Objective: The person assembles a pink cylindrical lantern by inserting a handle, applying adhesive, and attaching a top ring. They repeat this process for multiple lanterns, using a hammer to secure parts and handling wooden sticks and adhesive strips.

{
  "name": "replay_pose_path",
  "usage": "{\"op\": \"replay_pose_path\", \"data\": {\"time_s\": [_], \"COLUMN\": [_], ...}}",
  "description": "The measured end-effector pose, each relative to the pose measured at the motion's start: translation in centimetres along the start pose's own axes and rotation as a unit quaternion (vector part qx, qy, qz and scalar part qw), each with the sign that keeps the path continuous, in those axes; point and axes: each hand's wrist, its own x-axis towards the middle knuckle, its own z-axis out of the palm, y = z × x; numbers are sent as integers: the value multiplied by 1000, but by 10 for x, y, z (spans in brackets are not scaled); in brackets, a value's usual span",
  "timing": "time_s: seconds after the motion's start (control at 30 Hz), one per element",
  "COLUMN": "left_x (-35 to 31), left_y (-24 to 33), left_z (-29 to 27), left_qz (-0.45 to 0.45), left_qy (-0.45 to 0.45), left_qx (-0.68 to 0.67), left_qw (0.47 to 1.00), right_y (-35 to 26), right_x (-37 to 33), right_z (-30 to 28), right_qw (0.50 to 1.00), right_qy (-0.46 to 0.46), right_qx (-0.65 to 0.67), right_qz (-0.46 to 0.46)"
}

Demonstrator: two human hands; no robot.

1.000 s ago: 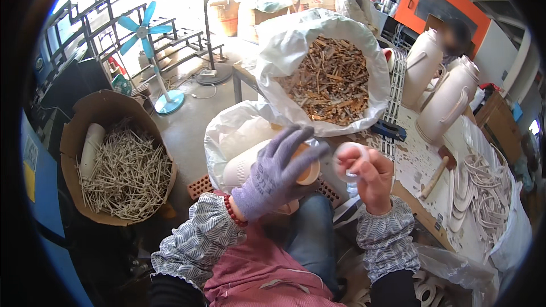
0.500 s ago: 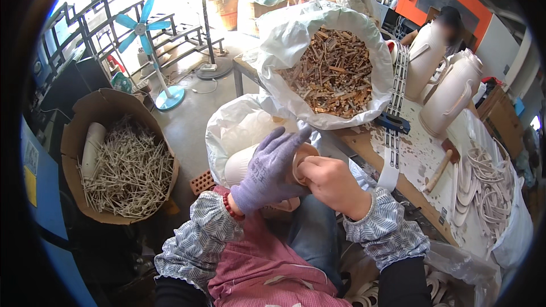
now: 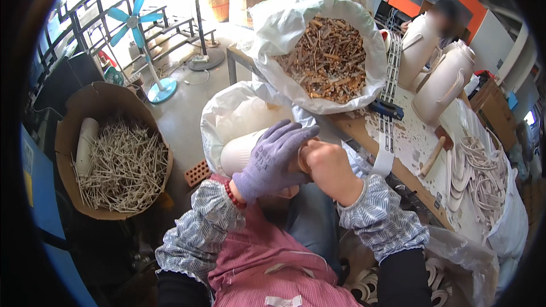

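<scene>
A cream ribbed plastic jug body lies sideways above my lap. My left hand, in a purple-grey knit glove, is wrapped around it from above. My bare right hand is closed in a fist against the jug body's open end, to the right of the glove. Its fingers curl at the rim, and what they grip there is hidden. Just beyond is a white-lined bag with pale translucent pieces inside.
A big white sack of brown scraps stands on the workbench. Two cream jugs, a hammer and curved handles lie right. At left are a carton of thin sticks and a blue fan. Another person sits behind the jugs.
My right hand has turned, so its knuckles now face up and the rim is more covered. My left hand still holds the jug body. The whole view has shifted slightly.
</scene>
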Motion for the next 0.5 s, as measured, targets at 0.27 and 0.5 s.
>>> {"op": "replay_pose_path", "data": {"time_s": [0.27,0.5], "left_x": [-3,-21], "left_y": [12,19], "left_z": [3,-77], "left_qz": [76,-80], "left_qy": [-55,215], "left_qx": [-16,-83], "left_qw": [995,970], "right_y": [25,137], "right_x": [-21,-76], "right_z": [-20,-48], "right_qw": [957,963], "right_qy": [-143,108], "right_qx": [251,199], "right_qz": [-38,149]}}
